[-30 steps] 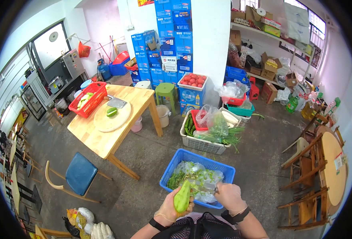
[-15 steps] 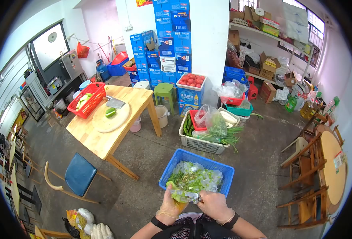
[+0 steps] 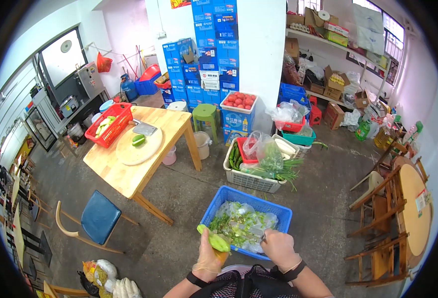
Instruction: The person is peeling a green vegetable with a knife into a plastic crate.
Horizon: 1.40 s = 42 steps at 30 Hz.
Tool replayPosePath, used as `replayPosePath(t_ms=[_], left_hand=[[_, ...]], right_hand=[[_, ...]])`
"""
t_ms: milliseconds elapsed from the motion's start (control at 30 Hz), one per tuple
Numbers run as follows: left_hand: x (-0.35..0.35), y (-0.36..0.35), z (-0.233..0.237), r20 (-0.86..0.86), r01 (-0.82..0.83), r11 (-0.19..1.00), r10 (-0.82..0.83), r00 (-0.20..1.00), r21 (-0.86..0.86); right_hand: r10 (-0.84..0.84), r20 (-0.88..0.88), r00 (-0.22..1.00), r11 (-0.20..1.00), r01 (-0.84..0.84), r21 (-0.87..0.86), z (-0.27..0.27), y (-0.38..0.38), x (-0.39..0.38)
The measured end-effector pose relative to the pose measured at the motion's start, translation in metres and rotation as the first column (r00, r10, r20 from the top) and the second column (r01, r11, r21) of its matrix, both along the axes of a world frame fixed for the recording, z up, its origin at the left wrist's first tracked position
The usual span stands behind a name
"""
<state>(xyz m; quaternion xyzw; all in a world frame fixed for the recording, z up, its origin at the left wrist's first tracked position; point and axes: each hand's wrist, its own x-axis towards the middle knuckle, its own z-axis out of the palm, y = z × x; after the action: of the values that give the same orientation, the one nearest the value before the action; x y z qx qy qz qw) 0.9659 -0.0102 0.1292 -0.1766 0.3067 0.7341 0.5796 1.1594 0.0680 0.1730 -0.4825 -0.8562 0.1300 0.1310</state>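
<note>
My left hand [image 3: 209, 258], in a thin clear glove, is wrapped round a long pale-green vegetable [image 3: 214, 239] that looks peeled. My right hand [image 3: 278, 247], gloved too, grips a knife [image 3: 252, 231] by its handle. Its blade points left over the basket, apart from the vegetable. Below both hands stands a blue plastic basket [image 3: 287, 218] on the floor, lined with clear plastic. Green peelings and leafy scraps [image 3: 238, 218] lie in it.
Ahead left, a wooden table [image 3: 114, 174] bears a round cutting board [image 3: 140, 155], a cleaver [image 3: 147, 129] and a red basket [image 3: 114, 131]. A crate of vegetables [image 3: 256, 184] sits beyond the blue basket. A blue chair [image 3: 100, 213] stands left; wooden chairs [image 3: 385, 213] are at right.
The knife has come off the vegetable and moved right and forward over the basket with my right hand. My left hand has shifted slightly left, with the vegetable tilted differently.
</note>
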Motion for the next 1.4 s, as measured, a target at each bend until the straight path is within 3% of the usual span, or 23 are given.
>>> replayPosePath(t_ms=[67, 167, 300, 433, 533, 600, 700, 833, 933, 1100, 1167, 1400], left_hand=[[-0.004, 0.004, -0.008, 0.169, -0.008, 0.996, -0.007, 0.986, 0.091], [0.010, 0.010, 0.025, 0.020, -0.003, 0.999, 0.002, 1.000, 0.038], [0.007, 0.002, 0.015, 0.074, 0.059, 0.994, -0.066, 0.995, 0.094], [0.012, 0.002, 0.034, 0.006, 0.042, 0.999, -0.042, 0.999, 0.005], [0.009, 0.003, 0.012, -0.002, -0.017, 1.000, 0.017, 1.000, 0.015], [0.006, 0.000, -0.002, 0.002, -0.060, 0.997, 0.060, 0.998, 0.053], [0.000, -0.002, -0.006, -0.027, -0.058, 0.990, 0.062, 0.998, 0.125], [0.006, 0.006, -0.001, -0.061, -0.057, 0.989, 0.065, 0.996, 0.133], [0.017, 0.008, 0.016, -0.155, -0.043, 0.989, 0.065, 0.986, 0.139], [0.023, 0.016, 0.019, -0.233, -0.082, 0.989, 0.109, 0.966, 0.122], [0.025, 0.019, 0.018, -0.344, -0.133, 0.982, 0.171, 0.923, 0.133], [0.016, 0.017, 0.011, -0.321, -0.210, 0.971, 0.236, 0.917, 0.113]], right_hand=[[0.034, -0.037, 0.999, 0.999, -0.035, -0.022, 0.002, -0.004, -0.002], [0.155, -0.103, 0.982, 0.986, -0.161, -0.048, 0.000, -0.018, -0.015], [0.212, -0.065, 0.975, 0.974, -0.216, -0.071, 0.003, -0.025, -0.023], [0.239, -0.041, 0.970, 0.971, -0.240, -0.021, 0.001, -0.022, -0.021], [0.239, -0.002, 0.971, 0.970, -0.238, -0.043, -0.003, -0.020, -0.017], [0.060, 0.083, 0.995, 0.997, -0.064, 0.049, -0.013, -0.011, -0.009], [-0.009, 0.029, 1.000, 0.999, 0.008, 0.042, -0.005, -0.002, 0.001], [0.155, -0.087, 0.984, 0.987, -0.157, -0.017, 0.006, -0.021, -0.013], [0.152, -0.139, 0.978, 0.977, -0.170, -0.128, 0.008, -0.031, -0.027], [0.130, -0.143, 0.981, 0.979, -0.150, -0.141, 0.004, -0.034, -0.035], [0.102, -0.172, 0.980, 0.976, -0.132, -0.171, 0.003, -0.036, -0.036], [0.011, -0.065, 0.998, 1.000, -0.012, -0.010, -0.022, -0.015, -0.018]])
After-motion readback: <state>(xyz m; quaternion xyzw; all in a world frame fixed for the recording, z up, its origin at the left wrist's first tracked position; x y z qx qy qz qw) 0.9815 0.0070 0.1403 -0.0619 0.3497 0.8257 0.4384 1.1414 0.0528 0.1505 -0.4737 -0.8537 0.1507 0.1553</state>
